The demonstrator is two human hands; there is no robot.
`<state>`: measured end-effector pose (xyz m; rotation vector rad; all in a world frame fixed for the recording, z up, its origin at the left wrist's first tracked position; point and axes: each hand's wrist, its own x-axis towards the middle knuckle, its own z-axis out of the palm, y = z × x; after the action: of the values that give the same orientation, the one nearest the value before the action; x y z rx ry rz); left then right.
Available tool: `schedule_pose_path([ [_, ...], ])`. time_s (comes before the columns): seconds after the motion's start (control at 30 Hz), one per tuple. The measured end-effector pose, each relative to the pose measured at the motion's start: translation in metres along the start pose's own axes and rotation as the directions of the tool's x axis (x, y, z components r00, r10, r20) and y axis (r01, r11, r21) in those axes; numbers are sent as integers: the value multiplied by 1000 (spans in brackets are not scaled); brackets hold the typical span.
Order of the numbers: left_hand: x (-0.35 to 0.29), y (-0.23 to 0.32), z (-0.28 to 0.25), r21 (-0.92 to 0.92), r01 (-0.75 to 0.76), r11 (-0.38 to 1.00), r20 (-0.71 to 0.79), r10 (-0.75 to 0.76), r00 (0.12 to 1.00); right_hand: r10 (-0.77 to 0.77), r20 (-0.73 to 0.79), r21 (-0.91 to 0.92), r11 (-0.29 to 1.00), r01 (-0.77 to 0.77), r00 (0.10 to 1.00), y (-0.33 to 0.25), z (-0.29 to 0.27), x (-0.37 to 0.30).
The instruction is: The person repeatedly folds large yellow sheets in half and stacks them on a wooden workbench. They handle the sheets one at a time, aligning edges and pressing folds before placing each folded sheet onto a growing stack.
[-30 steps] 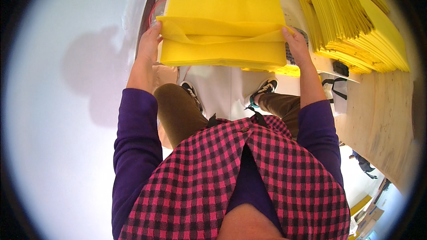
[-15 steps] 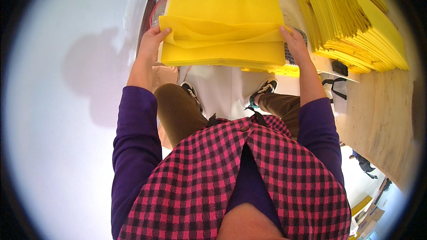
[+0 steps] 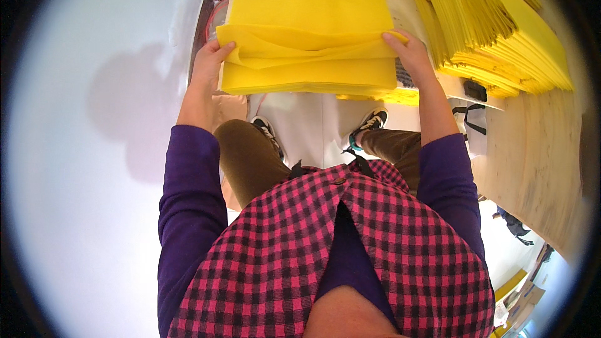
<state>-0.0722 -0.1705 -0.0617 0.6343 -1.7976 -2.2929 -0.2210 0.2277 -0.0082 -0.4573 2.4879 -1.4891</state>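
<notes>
Left hand, right hand grip yellow cloth, seemingly crosswise.

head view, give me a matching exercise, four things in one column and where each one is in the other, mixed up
Things:
1. left hand
2. right hand
3. folded yellow sheet stack
4. fanned yellow sheet pile

Places:
A. lying off to the right, past the right hand
B. gripping the left edge of the folded stack
C. held between the two hands
D. gripping the right edge of the folded stack

Pairs: 1-B, 2-D, 3-C, 4-A
</notes>
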Motion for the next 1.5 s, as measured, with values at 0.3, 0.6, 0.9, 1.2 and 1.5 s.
schedule_pose_path([
  [0.3, -1, -1, 2, -6, 4, 1000, 7, -4, 1000, 9, 40, -127, 992, -4, 999, 3, -7, 12],
  [0.6, -6, 1, 1, -11, -3, 1000, -60, 2, 998, 62, 188, -98, 994, -45, 980, 3, -18, 23],
  [0.9, -19, 11, 5, -102, 14, 995, -43, -19, 999, 18, 197, -51, 999, -8, 980, 12, -15, 18],
  [1.2, -10, 8, -8, -14, 12, 1000, 50, -11, 999, -59, 148, -91, 993, 73, 987, 14, -11, 23],
  [1.5, -6, 6, -5, 182, -52, 982, -3, 53, 999, -65, 57, -117, 991, 71, 996, 9, -6, 23],
])
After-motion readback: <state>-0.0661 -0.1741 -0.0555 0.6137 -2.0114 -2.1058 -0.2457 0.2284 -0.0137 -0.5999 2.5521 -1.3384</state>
